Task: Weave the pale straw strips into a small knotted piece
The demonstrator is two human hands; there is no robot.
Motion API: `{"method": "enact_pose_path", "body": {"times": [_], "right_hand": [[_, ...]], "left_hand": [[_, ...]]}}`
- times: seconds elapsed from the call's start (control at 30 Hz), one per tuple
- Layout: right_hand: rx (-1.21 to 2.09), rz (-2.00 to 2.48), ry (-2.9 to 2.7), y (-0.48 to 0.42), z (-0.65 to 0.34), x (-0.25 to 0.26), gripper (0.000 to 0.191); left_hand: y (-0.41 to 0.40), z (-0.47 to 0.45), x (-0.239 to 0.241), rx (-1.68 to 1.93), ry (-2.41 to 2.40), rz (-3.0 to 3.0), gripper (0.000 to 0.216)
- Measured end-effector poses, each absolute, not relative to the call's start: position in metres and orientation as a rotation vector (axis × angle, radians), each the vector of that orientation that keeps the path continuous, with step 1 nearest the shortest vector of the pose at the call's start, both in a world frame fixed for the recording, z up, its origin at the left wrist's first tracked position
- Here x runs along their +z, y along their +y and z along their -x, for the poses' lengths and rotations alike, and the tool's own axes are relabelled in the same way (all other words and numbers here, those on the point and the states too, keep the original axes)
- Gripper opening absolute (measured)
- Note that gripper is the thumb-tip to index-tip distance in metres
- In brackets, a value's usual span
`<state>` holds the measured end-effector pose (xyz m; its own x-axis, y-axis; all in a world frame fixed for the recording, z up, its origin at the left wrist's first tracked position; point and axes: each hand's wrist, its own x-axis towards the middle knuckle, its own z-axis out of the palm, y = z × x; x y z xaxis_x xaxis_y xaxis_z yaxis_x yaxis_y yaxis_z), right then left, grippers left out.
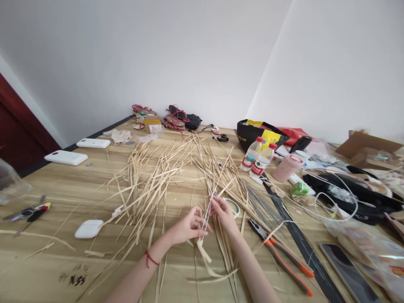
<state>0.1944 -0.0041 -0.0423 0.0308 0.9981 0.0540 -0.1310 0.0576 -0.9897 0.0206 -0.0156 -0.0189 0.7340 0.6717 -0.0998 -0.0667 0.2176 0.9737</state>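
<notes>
Thin metal wires (206, 216) slant between my two hands above the table. My right hand (223, 212) pinches them near their upper part. Around their lower end curl the thumb and fingers of my left hand (190, 226), with a red cord on that wrist. A pale flat strip (203, 252) hangs from the wires' bottom end, and its tail curves to the right over the table. Just beyond my right hand lies a roll of tape (232, 206). Many loose straw-coloured strips (148, 181) spread out in front of both hands.
Orange-handled pliers (280, 252) and a bundle of grey wires (260, 202) lie at right. Two water bottles (251, 155), a pink cup (288, 167), a black bag (249, 134) and a phone (347, 271) are there too. A white case (89, 229) and scissors (28, 213) lie at left.
</notes>
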Motion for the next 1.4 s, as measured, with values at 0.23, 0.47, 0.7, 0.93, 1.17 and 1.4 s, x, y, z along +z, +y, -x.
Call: {"method": "enact_pose_path", "body": {"times": [0.23,0.47,0.7,0.93,1.17,1.4], "right_hand": [[1.376,1.019,-0.908,-0.003,-0.200,-0.044,0.031],[1.406,1.016,-0.918,-0.007,-0.191,-0.044,0.036],[1.370,1.043,-0.957,-0.007,-0.189,-0.045,0.039],[1.343,1.076,-0.990,-0.004,-0.190,-0.048,0.040],[1.313,1.090,-1.200,-0.008,-0.188,-0.040,0.035],[1.130,1.158,-1.599,-0.021,-0.178,-0.030,0.027]], "left_hand": [[-0.013,-0.020,-0.027,0.450,0.616,-1.260,0.062],[-0.016,-0.029,-0.040,0.369,0.619,-1.235,0.049],[-0.018,-0.029,-0.039,0.370,0.619,-1.253,0.048],[-0.017,-0.027,-0.035,0.423,0.636,-1.275,0.046],[0.005,-0.015,-0.035,0.977,0.888,-1.146,0.046],[0.016,-0.005,-0.035,1.096,0.933,-1.130,0.041]]}}
